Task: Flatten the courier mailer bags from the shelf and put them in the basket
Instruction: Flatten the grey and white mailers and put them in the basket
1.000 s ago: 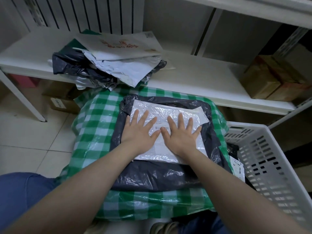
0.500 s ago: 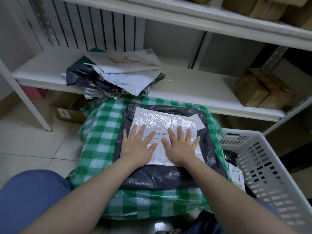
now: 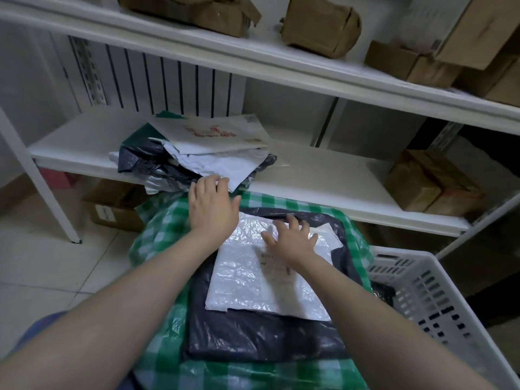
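Two bare hands in view. Far left: cardboard box (image 3: 115, 213) on the floor under the shelf (image 3: 78, 147). On the shelf sits a crumpled pile of mailer bags (image 3: 180, 161), black and white mixed, with a flat white envelope on top. The pile overhangs the shelf's front edge.

Left hand (image 3: 212, 205) is at that overhang, fingers side by side, tips at the edge of a white bag. Blurred, so cannot tell whether they grip it.

Below, on the green checked cloth (image 3: 157, 237), a black mailer (image 3: 253, 336) lies flat, long axis running away from the person toward the shelf. White mailer (image 3: 253, 285) lies flat on top of it. It looks near square in this view, long axis unclear, with a flap corner sticking out to the right.

Right hand (image 3: 289, 240) rests palm-down on its far end, fingers spread.

Right: white slatted basket (image 3: 439, 280) just beside the cloth, a dark bag showing inside. Brown parcels (image 3: 427, 184) stand at the shelf's right end.
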Action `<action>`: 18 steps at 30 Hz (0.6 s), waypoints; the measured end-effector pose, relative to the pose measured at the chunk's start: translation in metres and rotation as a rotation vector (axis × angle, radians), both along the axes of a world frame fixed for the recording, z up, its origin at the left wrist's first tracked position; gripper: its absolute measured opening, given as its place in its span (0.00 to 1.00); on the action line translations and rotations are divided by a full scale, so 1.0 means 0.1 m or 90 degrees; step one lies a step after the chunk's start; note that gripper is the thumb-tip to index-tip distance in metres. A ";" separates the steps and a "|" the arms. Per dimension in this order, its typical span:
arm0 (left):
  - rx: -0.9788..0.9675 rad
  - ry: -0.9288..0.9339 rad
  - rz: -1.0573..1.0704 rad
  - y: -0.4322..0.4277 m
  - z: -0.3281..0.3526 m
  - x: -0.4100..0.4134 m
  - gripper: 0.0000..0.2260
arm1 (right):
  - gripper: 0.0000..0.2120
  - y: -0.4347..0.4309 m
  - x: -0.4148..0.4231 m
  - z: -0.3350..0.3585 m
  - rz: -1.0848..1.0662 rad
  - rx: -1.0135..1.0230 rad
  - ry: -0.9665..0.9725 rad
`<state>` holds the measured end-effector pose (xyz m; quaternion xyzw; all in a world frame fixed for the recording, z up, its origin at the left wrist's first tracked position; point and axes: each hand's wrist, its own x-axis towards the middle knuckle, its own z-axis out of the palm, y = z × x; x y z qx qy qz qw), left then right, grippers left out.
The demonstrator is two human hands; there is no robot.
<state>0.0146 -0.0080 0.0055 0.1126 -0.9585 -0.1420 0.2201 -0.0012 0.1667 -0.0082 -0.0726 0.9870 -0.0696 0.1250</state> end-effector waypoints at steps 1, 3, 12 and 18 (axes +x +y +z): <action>-0.001 -0.023 0.010 -0.06 0.06 -0.10 0.22 | 0.28 -0.09 -0.07 0.03 0.007 -0.006 -0.007; 0.003 -0.061 0.027 -0.21 0.13 -0.29 0.24 | 0.27 -0.24 -0.19 0.09 0.027 0.020 -0.048; -0.074 -0.278 0.043 -0.83 0.16 -1.10 0.28 | 0.33 -0.52 -0.47 0.31 0.140 0.189 -0.284; -0.025 -0.315 0.092 -1.05 0.05 -1.40 0.27 | 0.30 -0.55 -0.54 0.53 0.221 0.233 -0.305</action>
